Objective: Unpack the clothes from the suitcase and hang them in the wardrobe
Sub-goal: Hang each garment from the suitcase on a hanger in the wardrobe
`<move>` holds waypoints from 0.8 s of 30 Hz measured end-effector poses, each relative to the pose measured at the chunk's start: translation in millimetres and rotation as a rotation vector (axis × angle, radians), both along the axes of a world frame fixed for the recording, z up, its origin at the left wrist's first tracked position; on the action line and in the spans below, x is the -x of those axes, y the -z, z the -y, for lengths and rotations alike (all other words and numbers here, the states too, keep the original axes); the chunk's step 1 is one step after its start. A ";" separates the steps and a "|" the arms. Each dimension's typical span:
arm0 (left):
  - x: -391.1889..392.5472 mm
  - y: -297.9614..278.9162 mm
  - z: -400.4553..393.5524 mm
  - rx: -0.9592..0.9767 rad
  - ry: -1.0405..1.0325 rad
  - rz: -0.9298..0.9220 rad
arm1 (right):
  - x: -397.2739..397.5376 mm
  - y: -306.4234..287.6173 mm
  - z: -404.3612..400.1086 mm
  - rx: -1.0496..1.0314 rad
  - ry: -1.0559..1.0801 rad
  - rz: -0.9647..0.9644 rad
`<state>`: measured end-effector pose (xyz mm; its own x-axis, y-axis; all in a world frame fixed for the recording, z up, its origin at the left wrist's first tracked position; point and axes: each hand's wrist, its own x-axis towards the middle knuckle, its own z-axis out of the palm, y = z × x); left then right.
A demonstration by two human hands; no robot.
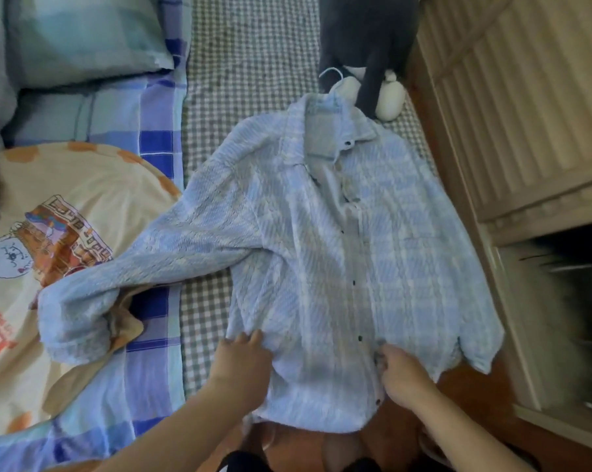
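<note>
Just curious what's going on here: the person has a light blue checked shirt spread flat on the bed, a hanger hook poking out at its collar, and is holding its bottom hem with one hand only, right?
Not quite. The head view shows both hands on the hem: the left hand grips its left part and the right hand pinches it near the button strip. The rest holds: the shirt lies spread on the bed, hanger hook at the collar.

The shirt (338,260) lies on the bed (246,63), one sleeve over the printed cloth (49,206) at left
</note>
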<state>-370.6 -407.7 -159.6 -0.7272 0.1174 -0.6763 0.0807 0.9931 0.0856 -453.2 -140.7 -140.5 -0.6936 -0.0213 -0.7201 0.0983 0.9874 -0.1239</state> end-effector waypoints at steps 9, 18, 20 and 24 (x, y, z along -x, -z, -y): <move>168.2 -46.4 -16.9 -0.720 -0.910 -0.274 | 148.3 1.9 34.0 0.369 0.026 -0.360; 364.4 30.1 40.5 0.059 0.159 -0.471 | 362.6 63.5 122.6 0.414 -0.627 -0.446; 382.2 33.6 51.2 0.134 0.301 -0.389 | 388.9 88.2 125.9 0.292 -0.798 -0.446; 410.4 19.5 63.3 0.027 0.293 -0.280 | 410.7 94.7 116.6 0.323 -0.903 -0.611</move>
